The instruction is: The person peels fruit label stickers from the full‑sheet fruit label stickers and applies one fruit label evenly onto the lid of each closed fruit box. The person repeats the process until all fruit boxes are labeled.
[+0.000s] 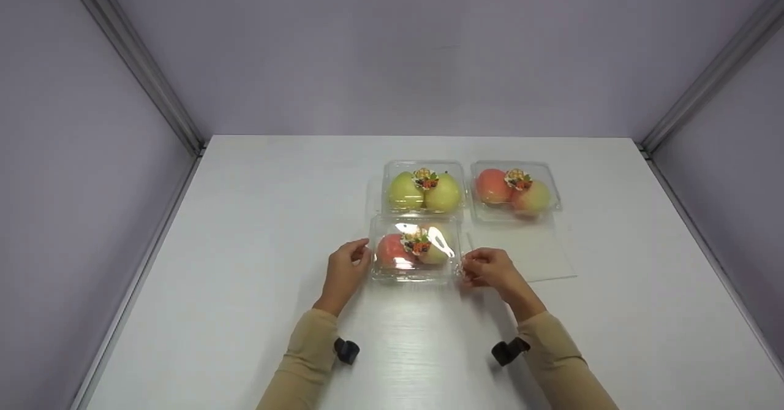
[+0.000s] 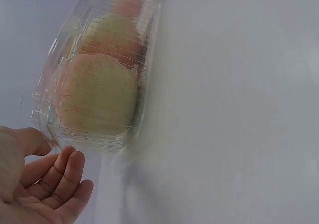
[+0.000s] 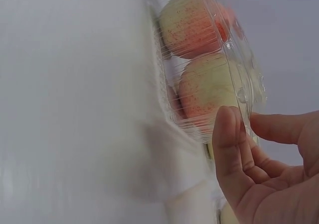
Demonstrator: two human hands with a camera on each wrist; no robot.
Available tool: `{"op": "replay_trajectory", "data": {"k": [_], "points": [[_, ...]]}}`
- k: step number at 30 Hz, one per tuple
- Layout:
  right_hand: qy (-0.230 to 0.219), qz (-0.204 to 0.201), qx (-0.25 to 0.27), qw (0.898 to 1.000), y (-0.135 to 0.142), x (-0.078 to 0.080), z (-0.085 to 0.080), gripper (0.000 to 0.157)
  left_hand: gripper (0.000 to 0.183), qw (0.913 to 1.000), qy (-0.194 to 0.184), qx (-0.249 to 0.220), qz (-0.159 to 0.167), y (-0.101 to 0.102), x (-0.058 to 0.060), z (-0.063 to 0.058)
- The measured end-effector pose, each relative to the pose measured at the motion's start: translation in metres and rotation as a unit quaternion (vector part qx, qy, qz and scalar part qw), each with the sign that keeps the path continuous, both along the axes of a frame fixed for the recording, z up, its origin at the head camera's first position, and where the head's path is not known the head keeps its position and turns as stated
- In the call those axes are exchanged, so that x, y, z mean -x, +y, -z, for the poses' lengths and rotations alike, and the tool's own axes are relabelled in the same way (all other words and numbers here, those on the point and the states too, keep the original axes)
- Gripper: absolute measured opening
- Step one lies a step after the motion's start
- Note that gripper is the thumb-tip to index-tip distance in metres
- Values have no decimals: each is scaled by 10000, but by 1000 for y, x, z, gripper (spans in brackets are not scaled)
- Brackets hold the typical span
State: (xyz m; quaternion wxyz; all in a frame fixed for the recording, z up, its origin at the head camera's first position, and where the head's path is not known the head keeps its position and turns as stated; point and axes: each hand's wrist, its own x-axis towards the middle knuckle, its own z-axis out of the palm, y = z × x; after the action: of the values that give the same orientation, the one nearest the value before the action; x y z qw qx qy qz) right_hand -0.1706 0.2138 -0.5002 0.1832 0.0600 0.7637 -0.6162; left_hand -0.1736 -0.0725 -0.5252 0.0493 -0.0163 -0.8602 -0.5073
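A clear plastic clamshell fruit box (image 1: 416,272) with a round fruit-picture sticker on its lid is between my two hands. Through its ribbed wall I see round fruits (image 2: 99,94), blushed red and yellow-green. My left hand (image 1: 346,270) pinches the rim at the left side, its other fingers loosely curled. On the right side my right hand (image 1: 490,268) pinches the rim between thumb and fingers, shown closely in the right wrist view. Whether the box's base touches the table cannot be told.
Directly behind stands a similar box with two yellow-green fruits (image 1: 442,195). To its right is another box (image 1: 487,215) of reddish fruits. A thin pale sheet (image 1: 530,254) lies in front of that one. Walls enclose the white table (image 1: 214,244) at the back and sides.
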Motion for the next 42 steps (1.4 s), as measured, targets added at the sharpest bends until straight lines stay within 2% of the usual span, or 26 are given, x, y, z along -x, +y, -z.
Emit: {"op": "replay_trajectory", "data": {"k": [10,19,33,42], "points": [[7,6,-48,10000,-13,2,3,18,27,9997,-194,-14,-156,-12,2,1],[-9,-35,108,9999,-23,3,5,14,27,9998,-72,0,-183,-21,2,0],[-94,65,222,9997,-44,6,8,12,25,9992,-27,53,-397,-40,4,3],[-88,4,273,9996,-57,6,8,10,27,9982,-315,-72,-506,-52,6,3]]}}
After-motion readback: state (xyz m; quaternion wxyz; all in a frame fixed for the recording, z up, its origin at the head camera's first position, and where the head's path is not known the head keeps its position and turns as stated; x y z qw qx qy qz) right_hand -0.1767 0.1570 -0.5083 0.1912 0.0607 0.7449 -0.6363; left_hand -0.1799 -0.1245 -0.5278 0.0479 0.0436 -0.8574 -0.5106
